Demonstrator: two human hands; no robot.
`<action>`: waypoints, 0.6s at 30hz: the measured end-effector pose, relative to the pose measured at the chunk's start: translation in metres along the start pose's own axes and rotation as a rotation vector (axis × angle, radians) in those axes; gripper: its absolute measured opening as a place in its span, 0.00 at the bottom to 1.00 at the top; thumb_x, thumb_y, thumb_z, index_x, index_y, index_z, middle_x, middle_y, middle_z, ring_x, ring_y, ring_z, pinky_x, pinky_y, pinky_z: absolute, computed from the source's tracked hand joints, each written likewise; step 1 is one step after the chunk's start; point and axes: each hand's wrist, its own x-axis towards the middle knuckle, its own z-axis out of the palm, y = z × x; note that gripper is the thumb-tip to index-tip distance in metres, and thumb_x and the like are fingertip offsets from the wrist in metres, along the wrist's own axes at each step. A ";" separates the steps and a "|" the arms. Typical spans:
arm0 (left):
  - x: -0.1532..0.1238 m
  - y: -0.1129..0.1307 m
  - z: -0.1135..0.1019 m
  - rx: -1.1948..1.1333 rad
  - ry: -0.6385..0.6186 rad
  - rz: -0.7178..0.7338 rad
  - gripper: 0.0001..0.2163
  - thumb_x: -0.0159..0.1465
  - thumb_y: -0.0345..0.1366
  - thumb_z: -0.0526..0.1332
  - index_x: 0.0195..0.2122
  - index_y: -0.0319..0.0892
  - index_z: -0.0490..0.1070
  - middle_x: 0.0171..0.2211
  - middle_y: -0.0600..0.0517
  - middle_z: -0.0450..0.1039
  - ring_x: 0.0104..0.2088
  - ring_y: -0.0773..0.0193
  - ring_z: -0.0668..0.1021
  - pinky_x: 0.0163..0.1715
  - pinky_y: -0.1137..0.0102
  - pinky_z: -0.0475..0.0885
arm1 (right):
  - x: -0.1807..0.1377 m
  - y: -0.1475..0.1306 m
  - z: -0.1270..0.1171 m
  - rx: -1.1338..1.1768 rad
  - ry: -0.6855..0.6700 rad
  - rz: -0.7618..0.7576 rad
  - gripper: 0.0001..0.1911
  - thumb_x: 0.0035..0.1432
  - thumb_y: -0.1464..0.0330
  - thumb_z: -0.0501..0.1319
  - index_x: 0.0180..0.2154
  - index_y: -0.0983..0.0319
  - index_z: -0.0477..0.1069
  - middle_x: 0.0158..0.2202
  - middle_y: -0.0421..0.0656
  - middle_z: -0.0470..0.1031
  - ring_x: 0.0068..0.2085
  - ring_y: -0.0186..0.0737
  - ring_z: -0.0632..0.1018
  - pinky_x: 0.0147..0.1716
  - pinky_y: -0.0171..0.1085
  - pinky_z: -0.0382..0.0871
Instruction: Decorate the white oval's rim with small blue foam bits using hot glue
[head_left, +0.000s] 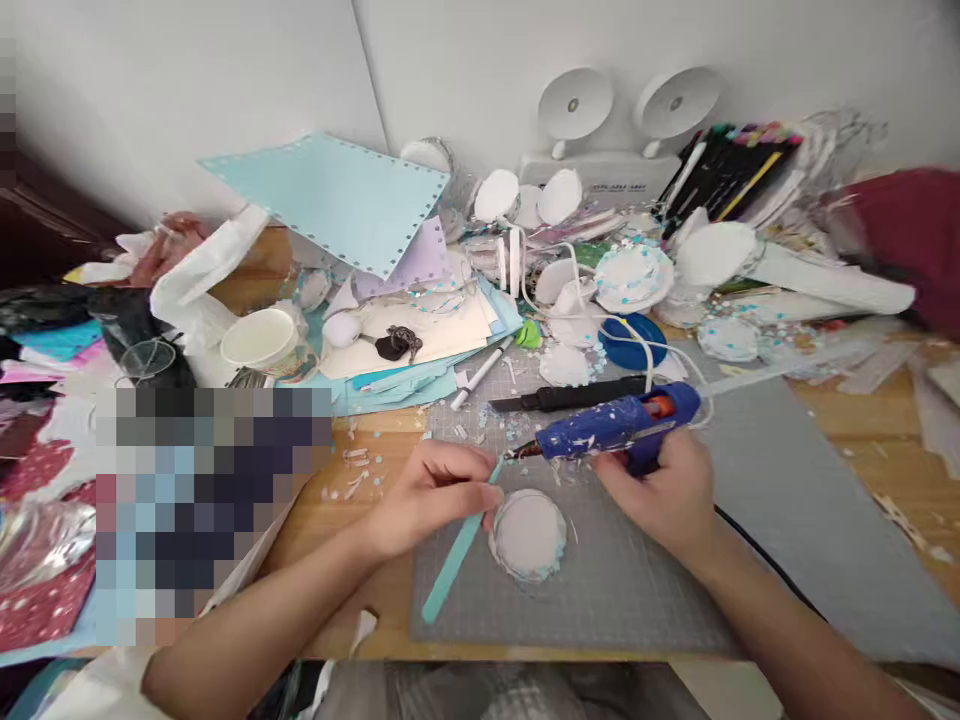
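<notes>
I pinch the teal strip (453, 572) over the grey mat (637, 615), left hand (448, 490) nearly closed | right hand (670, 490) curled round the blue glue gun (592, 428), nozzle (527, 451) by the strip's upper end | white disc (529, 530) on mat, just beside left hand

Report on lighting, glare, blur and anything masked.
Head view: diffuse light, no hard shadows on the gray cutting mat; head view: bright glints on the crumpled clear plastic at far left; head view: maroon cloth at right edge looks soft, blue glue gun and turquoise strip crisper; head view: pixelated block masks an area left of center.
</notes>
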 end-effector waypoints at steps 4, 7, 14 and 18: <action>-0.001 0.000 0.001 -0.007 -0.003 0.000 0.14 0.60 0.34 0.61 0.18 0.36 0.72 0.18 0.54 0.61 0.22 0.70 0.64 0.23 0.72 0.55 | -0.001 -0.001 0.000 -0.001 -0.012 0.036 0.14 0.47 0.63 0.58 0.16 0.57 0.55 0.10 0.36 0.59 0.13 0.34 0.63 0.14 0.34 0.55; -0.001 0.001 0.002 -0.011 -0.001 0.003 0.14 0.60 0.34 0.61 0.17 0.37 0.72 0.17 0.54 0.60 0.22 0.70 0.63 0.23 0.71 0.54 | -0.001 -0.002 0.001 -0.010 0.019 0.040 0.13 0.46 0.64 0.59 0.17 0.57 0.55 0.11 0.34 0.59 0.14 0.33 0.63 0.14 0.34 0.55; -0.001 0.002 0.002 -0.006 0.023 -0.004 0.13 0.59 0.35 0.61 0.18 0.37 0.73 0.17 0.53 0.61 0.22 0.69 0.63 0.24 0.71 0.55 | 0.003 0.017 -0.019 -0.022 0.132 0.251 0.15 0.45 0.56 0.64 0.24 0.60 0.66 0.18 0.41 0.70 0.19 0.38 0.70 0.20 0.37 0.63; -0.002 0.002 0.001 0.001 0.035 -0.008 0.13 0.59 0.35 0.61 0.18 0.37 0.73 0.18 0.53 0.61 0.22 0.69 0.63 0.24 0.71 0.55 | -0.003 0.057 -0.056 -0.208 0.270 0.388 0.17 0.41 0.54 0.66 0.25 0.60 0.70 0.23 0.49 0.74 0.26 0.48 0.76 0.26 0.43 0.66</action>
